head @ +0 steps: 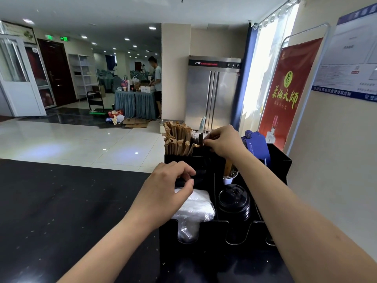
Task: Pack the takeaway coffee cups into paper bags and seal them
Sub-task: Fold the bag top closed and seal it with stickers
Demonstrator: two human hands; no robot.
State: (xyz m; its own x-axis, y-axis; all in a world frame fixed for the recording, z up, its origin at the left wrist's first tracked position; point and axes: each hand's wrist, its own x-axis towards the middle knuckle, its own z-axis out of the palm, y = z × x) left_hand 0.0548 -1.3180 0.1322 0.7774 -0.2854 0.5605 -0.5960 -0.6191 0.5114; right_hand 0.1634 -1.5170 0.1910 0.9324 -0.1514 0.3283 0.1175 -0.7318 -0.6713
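One black organizer (279,158), brown-wrapped straws (177,139) rear-left, black lids (234,203) front, right hand (224,142) grip pinching a dark stick (201,139), left hand (169,186) grip curled, contents unclear.

Head view, looking forward and down — close over black organizer (224,227), hall beyond

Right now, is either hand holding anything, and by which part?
Right hand pinches a thin dark item near its top. Left hand: cannot tell.
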